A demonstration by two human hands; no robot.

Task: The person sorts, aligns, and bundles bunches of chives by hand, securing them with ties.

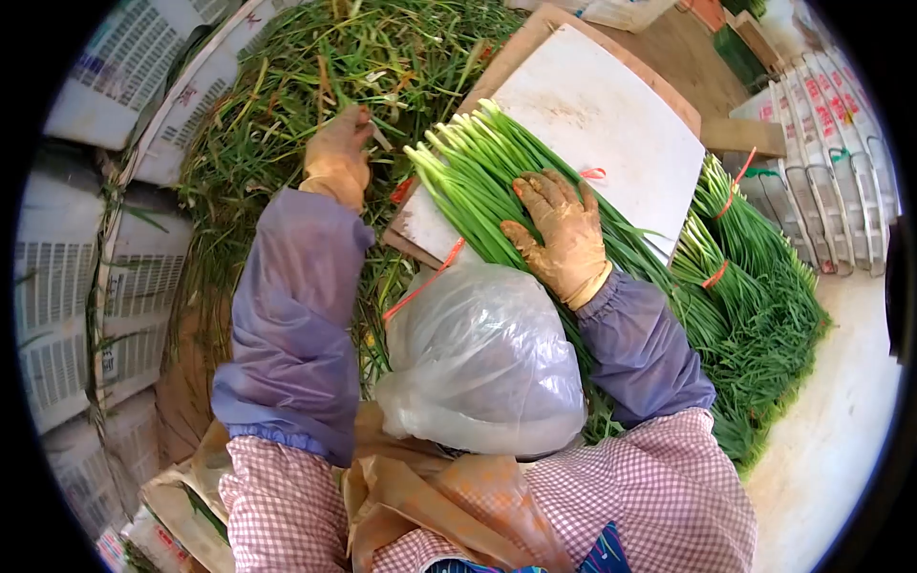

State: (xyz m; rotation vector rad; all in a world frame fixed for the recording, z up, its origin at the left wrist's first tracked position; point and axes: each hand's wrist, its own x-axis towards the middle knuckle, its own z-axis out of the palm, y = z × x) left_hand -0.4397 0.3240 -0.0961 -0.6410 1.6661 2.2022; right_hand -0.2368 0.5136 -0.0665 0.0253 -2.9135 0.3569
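A loose bunch of garlic chives [492, 177], pale stem ends toward the upper left, lies across a white board [592, 105]. My right hand [562, 229], in a tan rubber glove, rests flat on the bunch with fingers stretched out and slightly apart. To the left, my left hand [339, 153], gloved alike, is over a heap of leafy trimmings [287, 76]. Its fingers are bent together near some thin stalks; whether they hold any is hidden. An orange-red tie [425, 279] hangs by the board's near corner.
Tied chive bundles [735, 286] are piled on the right. A plastic-covered rounded shape [487, 358] sits in front of my body. White slatted crates [143, 258] line the left side, and more stacked crates [821, 153] stand at the upper right.
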